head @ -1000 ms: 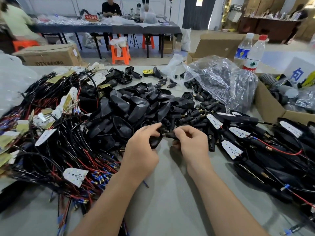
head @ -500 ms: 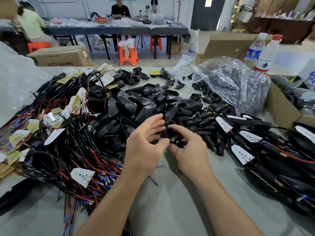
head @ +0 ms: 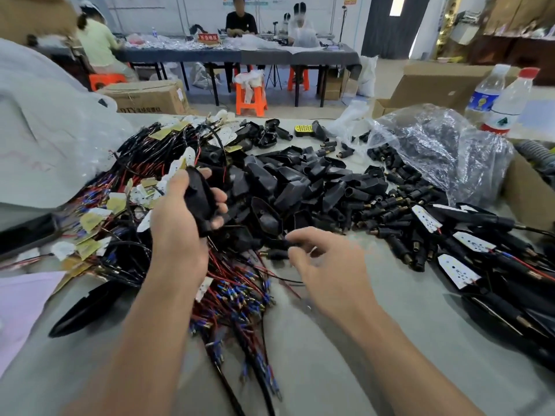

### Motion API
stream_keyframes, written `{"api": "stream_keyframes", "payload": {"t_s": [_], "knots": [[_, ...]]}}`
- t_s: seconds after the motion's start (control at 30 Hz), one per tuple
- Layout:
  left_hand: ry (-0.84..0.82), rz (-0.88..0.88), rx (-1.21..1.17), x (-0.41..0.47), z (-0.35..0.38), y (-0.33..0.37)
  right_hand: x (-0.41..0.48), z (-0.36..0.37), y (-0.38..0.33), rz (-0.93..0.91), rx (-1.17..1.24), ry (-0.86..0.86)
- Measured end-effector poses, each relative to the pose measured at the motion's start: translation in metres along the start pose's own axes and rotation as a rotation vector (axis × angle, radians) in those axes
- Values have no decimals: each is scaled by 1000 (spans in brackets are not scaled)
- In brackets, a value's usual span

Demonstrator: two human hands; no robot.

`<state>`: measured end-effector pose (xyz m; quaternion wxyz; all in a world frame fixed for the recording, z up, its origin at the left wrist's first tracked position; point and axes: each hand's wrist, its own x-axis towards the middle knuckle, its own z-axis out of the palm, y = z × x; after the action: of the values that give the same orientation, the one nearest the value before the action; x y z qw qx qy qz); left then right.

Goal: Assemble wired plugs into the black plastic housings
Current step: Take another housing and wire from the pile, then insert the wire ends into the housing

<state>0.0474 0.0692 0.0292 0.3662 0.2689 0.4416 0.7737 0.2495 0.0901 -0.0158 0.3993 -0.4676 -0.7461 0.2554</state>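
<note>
My left hand (head: 180, 223) is raised over the wire pile and grips one black plastic housing (head: 198, 199), fingers curled round it. My right hand (head: 327, 265) is lower, near the table, and its thumb and forefinger pinch the end of a small black plug (head: 274, 254) with a brass tip. A heap of loose black housings (head: 300, 181) lies just beyond both hands. Red and black wired harnesses (head: 120, 211) with blue terminals sprawl to the left and under my left forearm. Loose black plugs (head: 390, 214) are scattered to the right.
Finished assemblies with white tags (head: 480, 253) lie at the right. Behind them are a crumpled clear bag (head: 435, 151), a cardboard box (head: 525, 199) and two water bottles (head: 507, 100). A big white bag (head: 45, 130) and a pink sheet (head: 18, 301) fill the left side.
My hands have come apart. The left hand rose to the left with a housing in it; the right hand dropped toward the table edge of the pile with a plug.
</note>
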Motion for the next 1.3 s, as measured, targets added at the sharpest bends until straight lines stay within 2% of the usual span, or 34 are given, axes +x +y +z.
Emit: {"api": "stream_keyframes", "payload": {"t_s": [0.1,0.17,0.37,0.43,0.53,0.63,0.7,0.73,0.8,0.87,0.93,1.03,1.1,1.2,1.3], "knots": [[96,27,55,3,-38,7,-1,25,-36,-88,-99,-278],[142,38,61,3,-52,1,-4,43,-55,-111,-143,-382],[107,-103,120,9,-57,-19,-15,73,-73,-322,-470,-397],[114,-110,130,12,-60,-20,-19,73,-69,-266,-346,-363],[119,-144,61,13,-65,-17,-14,62,-63,-26,-50,-293],[156,-135,33,7,-65,-12,0,42,-54,278,570,-323],[110,-133,34,1,-61,-8,11,27,-46,428,928,-219],[27,-175,21,-3,-54,-8,18,20,-40,463,998,-118],[-194,-337,49,-15,-27,-14,32,7,-29,466,1042,84],[-327,-465,183,-28,11,-31,42,-7,-18,454,1110,222],[-398,-479,294,-36,42,-50,49,-20,-7,456,1162,301],[-596,-408,525,-39,62,-67,50,-34,9,490,1190,373],[-685,-461,608,-38,61,-70,50,-40,17,505,1262,383],[-752,-478,498,-38,57,-69,54,-41,20,499,1373,295],[-608,-485,262,-29,54,-65,53,-34,16,521,1235,166]]}}
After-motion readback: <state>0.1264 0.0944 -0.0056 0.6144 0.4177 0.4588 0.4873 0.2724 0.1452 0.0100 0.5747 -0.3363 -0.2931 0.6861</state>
